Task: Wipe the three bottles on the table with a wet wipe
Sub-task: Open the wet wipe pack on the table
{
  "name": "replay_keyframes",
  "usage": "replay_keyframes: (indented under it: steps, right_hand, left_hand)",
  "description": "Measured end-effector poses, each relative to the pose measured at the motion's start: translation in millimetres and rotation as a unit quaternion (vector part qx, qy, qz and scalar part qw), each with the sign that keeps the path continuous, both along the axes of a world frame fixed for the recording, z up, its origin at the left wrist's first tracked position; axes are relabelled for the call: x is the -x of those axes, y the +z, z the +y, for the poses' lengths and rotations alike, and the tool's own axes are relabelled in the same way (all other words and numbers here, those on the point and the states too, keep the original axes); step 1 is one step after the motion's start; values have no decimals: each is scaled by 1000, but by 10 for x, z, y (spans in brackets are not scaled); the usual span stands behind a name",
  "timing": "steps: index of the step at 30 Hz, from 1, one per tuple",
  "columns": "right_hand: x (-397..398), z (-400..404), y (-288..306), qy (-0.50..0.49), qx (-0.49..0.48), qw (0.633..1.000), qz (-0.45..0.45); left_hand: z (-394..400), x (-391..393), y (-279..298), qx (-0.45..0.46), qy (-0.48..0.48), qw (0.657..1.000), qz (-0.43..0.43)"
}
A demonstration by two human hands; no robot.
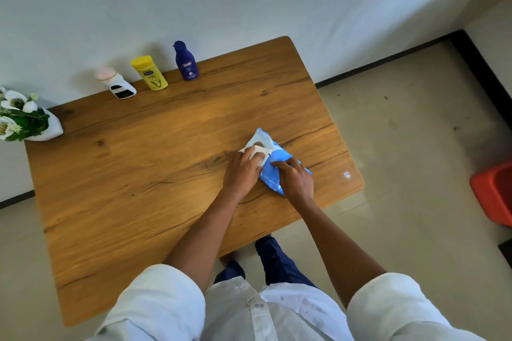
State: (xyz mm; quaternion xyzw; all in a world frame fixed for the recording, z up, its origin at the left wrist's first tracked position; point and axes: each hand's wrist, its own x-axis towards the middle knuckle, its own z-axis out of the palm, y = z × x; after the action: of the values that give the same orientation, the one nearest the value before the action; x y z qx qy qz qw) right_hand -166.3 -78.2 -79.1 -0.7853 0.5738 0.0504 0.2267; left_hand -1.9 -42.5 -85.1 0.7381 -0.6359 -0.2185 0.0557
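Labels unreadable; hands point(267, 173) on wipe pack point(273, 165).

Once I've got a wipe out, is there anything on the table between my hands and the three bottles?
Nothing visible: bare table lies between the wipe pack and the bottles along the far edge. The flowers sit off left.

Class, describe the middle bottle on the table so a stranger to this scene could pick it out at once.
Start at the wooden table and follow its far edge along the white wall, where three bottles stand in a row. The yellow bottle is the middle one, between the white bottle and the dark blue bottle. It alone is yellow all over, cap included.
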Motion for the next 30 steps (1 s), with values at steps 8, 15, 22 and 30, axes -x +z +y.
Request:
replay_keyframes:
  steps: [8, 15, 22, 30]
  right_hand:
    - [-24, -228, -36, 125, 38, 987, 97]
    - [-70, -385, -62, 165, 63, 976, 129]
    - [-3, -508, -132, 126, 52, 986, 95]
    - [37, -590, -171, 121, 42, 988, 80]
  left_hand:
    - [19, -53, -64, -17, -23, 1000, 5]
    - [95, -71, -155, -58, -37, 997, 19]
    - [86, -20, -150, -88, -28, 996, 9]
    - [-85, 130, -15, -108, -85, 987, -84]
